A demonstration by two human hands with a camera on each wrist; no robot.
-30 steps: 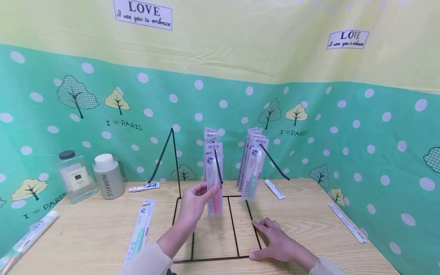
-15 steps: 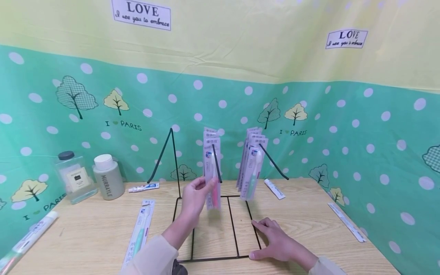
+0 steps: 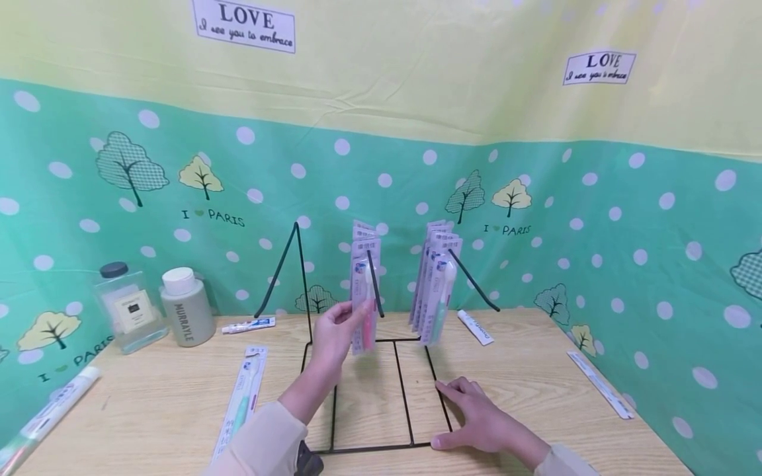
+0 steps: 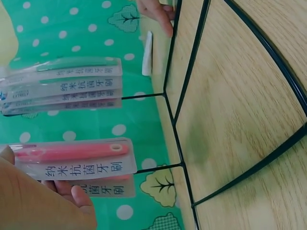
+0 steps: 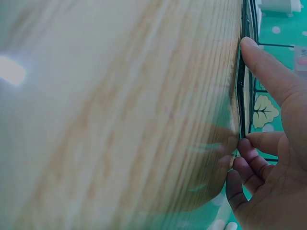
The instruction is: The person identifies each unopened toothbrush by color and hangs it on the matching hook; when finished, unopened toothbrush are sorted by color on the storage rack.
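Observation:
My left hand (image 3: 331, 336) pinches the lower part of a packaged pink toothbrush (image 3: 360, 287), which hangs upright on the middle hook of a black wire rack (image 3: 403, 393). More packs hang behind it on that hook. In the left wrist view the pink handle (image 4: 91, 151) shows through its clear wrapper, with my thumb on it. Several packaged toothbrushes (image 3: 439, 297) fill the right hook, a green-handled one in front. My right hand (image 3: 485, 422) rests at the right side of the rack's base, thumb and index finger spread and touching the frame.
The left hook (image 3: 277, 270) bears no pack. A green packaged toothbrush (image 3: 243, 396) lies left of the rack. Behind stand a clear bottle (image 3: 132, 311) and a grey bottle (image 3: 188, 311). Small toothpaste tubes (image 3: 249, 324) and a slim white box (image 3: 600, 385) lie about.
My left hand has pushed the pink toothbrush pack back along the middle hook, closer to the packs behind. The front green pack on the right hook has shifted slightly. My right hand has stayed put.

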